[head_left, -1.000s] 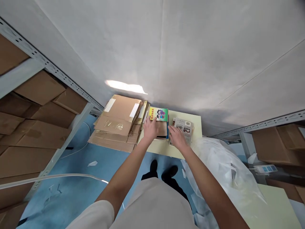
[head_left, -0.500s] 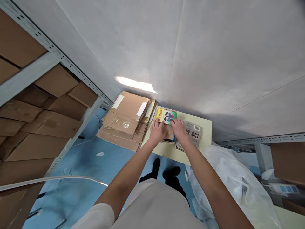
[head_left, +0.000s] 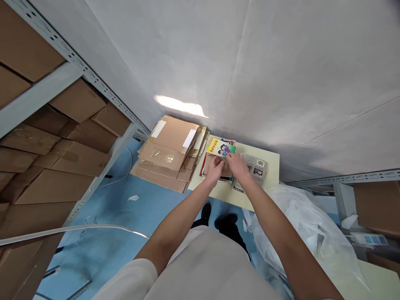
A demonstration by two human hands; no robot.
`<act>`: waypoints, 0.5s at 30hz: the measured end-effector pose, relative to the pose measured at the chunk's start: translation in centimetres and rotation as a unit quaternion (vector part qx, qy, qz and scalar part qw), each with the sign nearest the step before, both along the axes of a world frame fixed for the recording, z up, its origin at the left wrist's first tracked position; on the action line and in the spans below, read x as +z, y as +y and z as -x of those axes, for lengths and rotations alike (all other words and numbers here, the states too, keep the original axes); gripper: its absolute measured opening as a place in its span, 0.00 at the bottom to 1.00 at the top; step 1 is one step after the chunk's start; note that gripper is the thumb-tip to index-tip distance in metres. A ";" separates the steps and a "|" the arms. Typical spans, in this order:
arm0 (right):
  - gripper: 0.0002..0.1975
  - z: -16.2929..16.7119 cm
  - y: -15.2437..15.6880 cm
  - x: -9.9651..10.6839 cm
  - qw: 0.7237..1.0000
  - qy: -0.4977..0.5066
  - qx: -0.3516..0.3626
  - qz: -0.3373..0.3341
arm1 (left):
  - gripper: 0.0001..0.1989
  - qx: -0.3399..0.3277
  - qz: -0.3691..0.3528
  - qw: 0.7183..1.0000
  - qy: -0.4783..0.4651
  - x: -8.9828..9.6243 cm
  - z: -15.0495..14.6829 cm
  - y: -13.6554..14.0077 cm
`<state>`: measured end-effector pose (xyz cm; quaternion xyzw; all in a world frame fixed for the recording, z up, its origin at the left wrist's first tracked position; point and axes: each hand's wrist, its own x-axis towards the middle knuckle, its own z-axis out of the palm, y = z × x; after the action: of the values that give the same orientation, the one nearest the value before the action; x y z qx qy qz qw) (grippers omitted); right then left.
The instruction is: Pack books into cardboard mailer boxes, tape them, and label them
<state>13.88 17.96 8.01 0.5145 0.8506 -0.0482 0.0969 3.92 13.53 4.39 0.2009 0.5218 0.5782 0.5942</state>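
Observation:
A small yellow and green booklet [head_left: 221,147] with cartoon figures on its cover lies on a pile of books [head_left: 204,164] on the pale table. My right hand [head_left: 236,165] has its fingertips at the booklet's lower right corner, closed on its edge. Just below the booklet, my left hand [head_left: 215,168] is held over the brown cover of the pile with its fingers curled together; whatever they hold, if anything, is hidden. Partly behind my right wrist, a grey book [head_left: 260,167] with a barcode and photos lies on the table.
Flattened cardboard boxes [head_left: 170,141] are stacked left of the books. A grey wall [head_left: 265,75] rises behind the pale table [head_left: 271,164]. Clear plastic wrap [head_left: 308,225] bulges at the right. Shelving with cardboard cartons [head_left: 75,166] stands at the left, above a blue floor [head_left: 125,221].
My left hand has come off the booklet, drawn back and curled its fingers. The booklet now sits tilted, and more of the pile shows under it. The view has shifted slightly.

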 end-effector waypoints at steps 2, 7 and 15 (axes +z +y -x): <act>0.13 0.2 -1.0 0.2 1.000 0.002 0.015 0.001 | 0.20 -0.013 0.009 0.996 -0.085 0.1 -0.2 -0.2; 0.14 0.3 -5.1 -0.9 0.991 0.132 0.026 -0.004 | 0.21 0.050 0.076 0.993 -0.081 -0.1 -0.2 -2.2; 0.17 -4.5 -13.8 -0.8 0.962 0.245 -0.106 -0.062 | 0.19 -0.066 0.016 0.997 0.025 -0.4 -2.8 -7.5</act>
<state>18.36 4.18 7.21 0.5795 0.7900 -0.1297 -0.1526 6.70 6.06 3.99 0.2397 0.5311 0.5241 0.6211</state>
